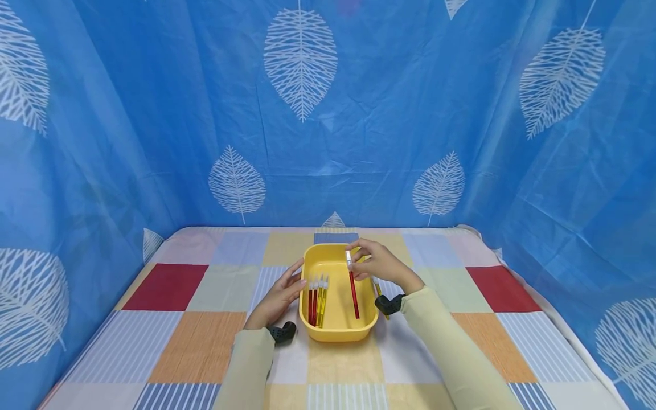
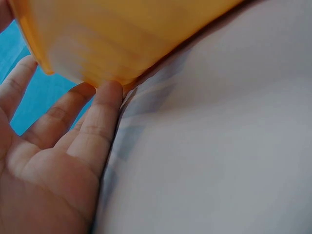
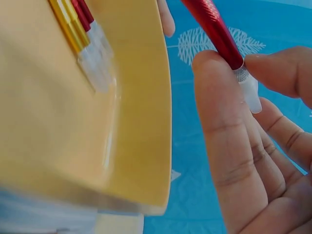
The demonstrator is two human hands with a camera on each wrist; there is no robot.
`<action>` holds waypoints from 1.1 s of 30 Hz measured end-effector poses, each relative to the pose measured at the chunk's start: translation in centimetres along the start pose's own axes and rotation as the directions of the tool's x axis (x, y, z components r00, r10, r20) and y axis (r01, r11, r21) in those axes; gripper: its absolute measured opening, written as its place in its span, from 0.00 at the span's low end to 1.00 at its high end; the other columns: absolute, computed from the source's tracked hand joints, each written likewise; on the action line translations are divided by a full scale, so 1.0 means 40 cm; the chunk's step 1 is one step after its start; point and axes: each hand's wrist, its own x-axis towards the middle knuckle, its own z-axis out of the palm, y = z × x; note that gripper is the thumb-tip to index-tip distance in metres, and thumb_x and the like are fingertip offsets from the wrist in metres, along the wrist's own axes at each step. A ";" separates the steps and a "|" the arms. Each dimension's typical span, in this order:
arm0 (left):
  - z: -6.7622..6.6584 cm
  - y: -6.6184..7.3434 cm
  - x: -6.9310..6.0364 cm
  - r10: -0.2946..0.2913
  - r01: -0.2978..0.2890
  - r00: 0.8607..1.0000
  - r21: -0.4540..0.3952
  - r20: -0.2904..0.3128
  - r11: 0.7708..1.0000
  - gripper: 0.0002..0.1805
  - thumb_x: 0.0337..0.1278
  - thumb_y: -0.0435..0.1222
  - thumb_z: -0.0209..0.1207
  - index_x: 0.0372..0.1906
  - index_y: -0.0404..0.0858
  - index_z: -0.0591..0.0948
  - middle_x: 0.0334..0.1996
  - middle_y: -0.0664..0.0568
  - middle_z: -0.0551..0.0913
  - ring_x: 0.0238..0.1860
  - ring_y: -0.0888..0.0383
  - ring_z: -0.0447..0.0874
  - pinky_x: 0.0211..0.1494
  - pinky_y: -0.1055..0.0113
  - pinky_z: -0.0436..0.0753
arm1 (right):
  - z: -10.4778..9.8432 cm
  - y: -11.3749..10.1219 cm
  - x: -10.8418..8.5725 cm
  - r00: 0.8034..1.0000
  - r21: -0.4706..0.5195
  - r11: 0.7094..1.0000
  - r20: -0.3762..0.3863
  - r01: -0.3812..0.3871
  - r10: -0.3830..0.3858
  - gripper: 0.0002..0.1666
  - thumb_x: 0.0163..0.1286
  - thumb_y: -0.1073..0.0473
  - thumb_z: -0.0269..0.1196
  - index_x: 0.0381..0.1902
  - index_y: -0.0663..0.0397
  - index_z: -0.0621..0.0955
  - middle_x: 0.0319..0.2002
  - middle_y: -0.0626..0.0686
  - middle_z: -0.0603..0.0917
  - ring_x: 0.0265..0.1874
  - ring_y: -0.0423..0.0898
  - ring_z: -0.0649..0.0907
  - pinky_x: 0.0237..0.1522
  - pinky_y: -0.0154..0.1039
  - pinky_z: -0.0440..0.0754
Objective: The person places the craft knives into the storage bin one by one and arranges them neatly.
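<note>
A yellow plastic tray [image 1: 338, 335] stands on the patchwork cloth. My left hand [image 1: 281, 297] rests against its left side; in the left wrist view, fairly straight fingers [image 2: 100, 112] touch the outer wall. My right hand [image 1: 378, 263] pinches a red craft knife [image 1: 353, 293] between thumb and fingertips near its clear-capped end. The knife's handle slants down over the tray's right half. Side by side at the tray's left lie red craft knives [image 1: 312, 307] and yellow craft knives [image 1: 322, 304], their clear caps facing away from me.
Just right of the tray lies a yellow craft knife [image 1: 378, 289], partly hidden by my right wrist and its black wrist strap [image 1: 389, 304]. A blue leaf-print curtain [image 1: 338, 142] hangs behind and along both sides of the table.
</note>
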 end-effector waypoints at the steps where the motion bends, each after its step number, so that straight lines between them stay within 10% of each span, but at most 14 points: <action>1: 0.000 0.000 0.000 -0.001 0.001 1.000 0.003 -0.002 1.000 0.39 0.85 0.34 0.54 0.89 0.41 0.51 0.83 0.29 0.58 0.82 0.33 0.61 0.83 0.41 0.63 | 0.005 -0.001 0.004 1.000 0.003 1.000 0.002 0.000 0.000 0.27 0.76 0.71 0.66 0.70 0.70 0.75 0.44 0.61 0.84 0.37 0.51 0.91 0.43 0.49 0.94; 14: -0.003 -0.004 0.004 0.012 -0.012 1.000 0.000 0.009 1.000 0.39 0.84 0.33 0.54 0.89 0.40 0.51 0.83 0.28 0.57 0.81 0.32 0.62 0.82 0.40 0.63 | 0.057 -0.004 0.045 0.997 0.035 0.997 0.018 -0.069 0.068 0.29 0.76 0.71 0.66 0.71 0.75 0.72 0.43 0.62 0.84 0.35 0.51 0.91 0.49 0.59 0.92; 22: 0.003 0.000 0.004 0.003 -0.003 1.000 -0.007 -0.008 1.000 0.40 0.84 0.34 0.55 0.89 0.41 0.51 0.83 0.28 0.58 0.81 0.32 0.62 0.82 0.40 0.63 | 0.082 -0.001 0.061 0.995 0.008 0.996 0.031 -0.094 0.093 0.28 0.77 0.71 0.64 0.71 0.73 0.73 0.42 0.61 0.85 0.38 0.60 0.92 0.48 0.57 0.93; 33: 0.003 0.000 0.006 -0.009 0.009 1.000 0.001 -0.023 1.000 0.40 0.83 0.36 0.57 0.89 0.42 0.53 0.83 0.28 0.58 0.81 0.32 0.62 0.82 0.38 0.63 | 0.115 0.030 0.093 0.978 0.032 0.977 0.032 -0.209 0.208 0.23 0.78 0.73 0.63 0.67 0.70 0.74 0.36 0.60 0.87 0.28 0.48 0.89 0.38 0.47 0.94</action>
